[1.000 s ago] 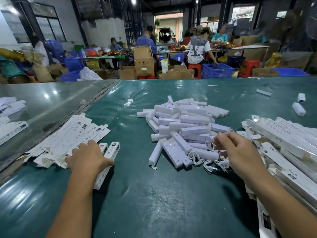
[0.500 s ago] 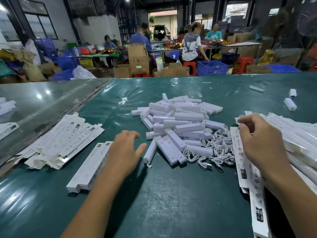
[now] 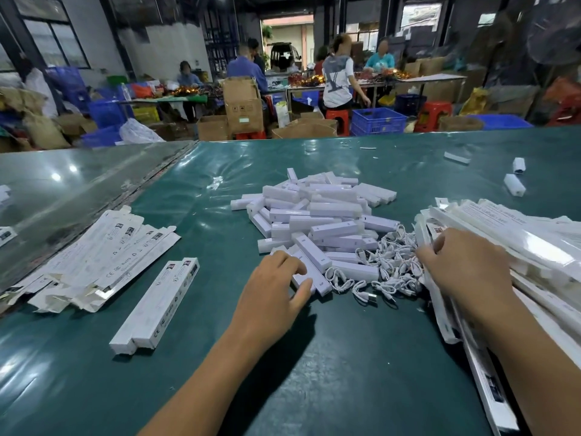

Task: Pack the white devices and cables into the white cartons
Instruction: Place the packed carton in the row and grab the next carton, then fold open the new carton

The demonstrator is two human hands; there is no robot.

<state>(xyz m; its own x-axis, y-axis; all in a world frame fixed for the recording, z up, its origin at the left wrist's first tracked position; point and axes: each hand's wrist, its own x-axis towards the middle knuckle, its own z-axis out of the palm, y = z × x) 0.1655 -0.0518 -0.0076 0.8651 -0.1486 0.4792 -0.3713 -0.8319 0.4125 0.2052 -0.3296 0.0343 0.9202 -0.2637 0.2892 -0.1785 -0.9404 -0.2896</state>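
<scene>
A: What sits at the left of the frame?

B: A fanned stack of flat cartons point(image 3: 94, 256) on the green table point(image 3: 330, 366), and just to its right two filled cartons point(image 3: 157, 305) lying side by side.

A: And the left hand point(image 3: 270, 294)?

B: Low centre. Its fingers curl over the near end of a white device point(image 3: 303, 272) at the bottom edge of the device pile point(image 3: 317, 215), the thumb under that end, so it is grasping the device.

A: Further right?

B: A tangle of white cables point(image 3: 390, 265) lies between the pile and the right hand point(image 3: 465, 265). That hand rests with bent fingers on the heap of long cartons point(image 3: 518, 234) at the right edge. Whether it has actually caught hold of one I cannot tell.

A: Anything beyond?

B: A few loose devices point(image 3: 514, 184) at the upper right of the table.
</scene>
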